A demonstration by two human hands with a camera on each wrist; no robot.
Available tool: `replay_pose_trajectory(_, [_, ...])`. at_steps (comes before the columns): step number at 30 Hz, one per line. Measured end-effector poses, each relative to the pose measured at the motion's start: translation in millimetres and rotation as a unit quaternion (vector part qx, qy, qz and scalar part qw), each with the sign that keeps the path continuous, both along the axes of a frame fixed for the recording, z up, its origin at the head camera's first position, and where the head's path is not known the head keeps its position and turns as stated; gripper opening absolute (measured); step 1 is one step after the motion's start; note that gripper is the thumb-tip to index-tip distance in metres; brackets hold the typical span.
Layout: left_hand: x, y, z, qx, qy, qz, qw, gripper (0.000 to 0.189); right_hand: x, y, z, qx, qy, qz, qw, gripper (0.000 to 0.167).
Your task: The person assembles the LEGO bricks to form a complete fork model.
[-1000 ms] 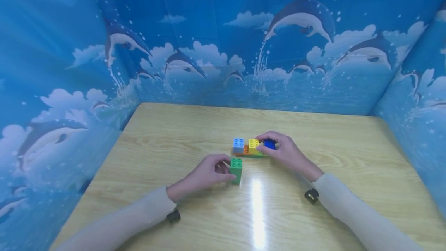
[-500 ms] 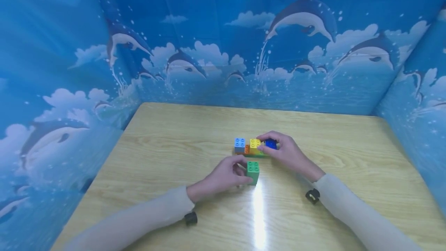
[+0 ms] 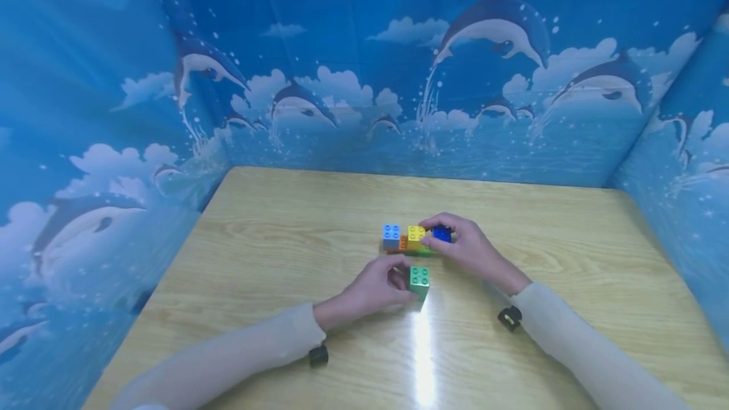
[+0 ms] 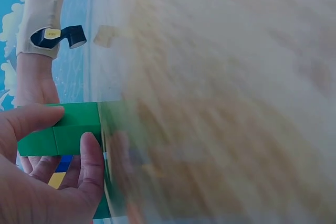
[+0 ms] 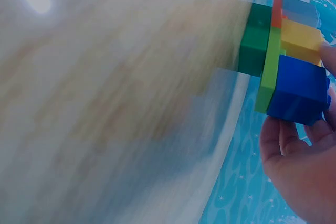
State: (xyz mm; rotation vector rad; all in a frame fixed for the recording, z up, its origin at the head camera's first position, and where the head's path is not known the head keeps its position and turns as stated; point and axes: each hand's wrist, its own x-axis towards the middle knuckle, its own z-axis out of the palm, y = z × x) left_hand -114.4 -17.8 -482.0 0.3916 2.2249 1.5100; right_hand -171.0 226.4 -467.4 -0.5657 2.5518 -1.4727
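Note:
My left hand pinches a stack of two green building bricks between thumb and fingers. In the left wrist view the seam between the green bricks shows, and the lower end sits right at the tabletop. Just behind it, my right hand grips a row of joined bricks, thumb at the yellow brick and fingers round the dark blue brick. A light blue brick stands at the row's left end. Below run a light green piece, an orange-red piece and a dark green brick.
The wood-grain table reflects a bright strip of light in front of the bricks. Blue dolphin-print cloth walls off the back and sides. A dark wrist camera hangs below the right sleeve.
My left hand has carried the green stack to the right, from in front of the light blue brick to in front of the yellow one. My right hand has stayed on the row.

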Motion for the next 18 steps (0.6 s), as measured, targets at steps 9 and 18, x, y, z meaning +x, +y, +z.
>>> replay_pose_trajectory(9, [0.1, 2.2, 0.3, -0.019, 0.014, -0.002, 0.9997, 0.049, -0.4, 0.0, -0.3, 0.004, -0.003, 0.000, 1.0000, 0.036])
replay_pose_trajectory(18, [0.2, 2.5, 1.8, -0.029, 0.015, 0.002, 0.9995, 0.043, 0.2, -1.6, -0.9, 0.001, -0.002, -0.004, 1.0000, 0.035])
